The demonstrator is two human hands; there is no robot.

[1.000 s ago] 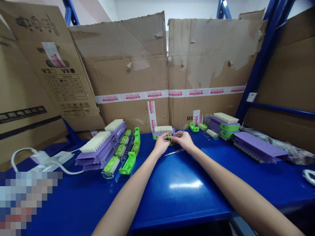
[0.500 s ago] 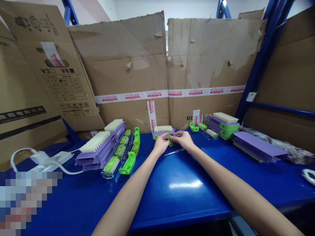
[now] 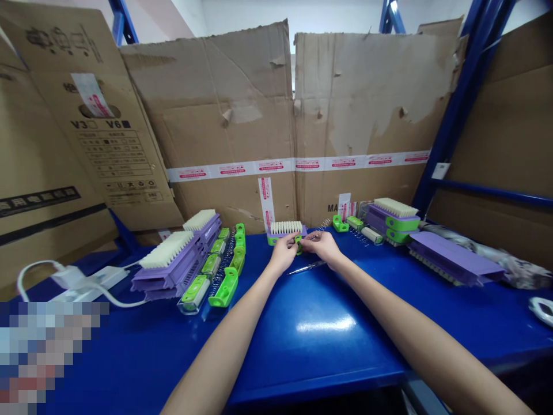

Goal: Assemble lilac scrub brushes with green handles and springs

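Note:
Both hands meet over the back middle of the blue table. My left hand (image 3: 283, 253) is closed on a small green plastic part (image 3: 298, 244). From the other side my right hand (image 3: 323, 248) pinches at the same part, its fingertips touching it; whether a smaller piece sits between them is hidden. Just behind the hands lies a purple and green brush (image 3: 286, 229) with cream bristles facing up. Below my right hand a thin screwdriver-like tool (image 3: 306, 268) rests on the table. A metal spring (image 3: 323, 223) shows behind my right hand.
On the left stand purple brushes (image 3: 173, 262), clear-cased green pieces (image 3: 194, 294), springs and green end brackets (image 3: 224, 288). A white power strip (image 3: 95, 282) lies farther left. More brushes (image 3: 395, 216) and a purple brush body (image 3: 455, 253) are on the right. Cardboard (image 3: 224, 115) walls the back.
The green part has tilted slightly and shifted a little upward between my fingers. Both hands stay in nearly the same place; everything else is unmoved.

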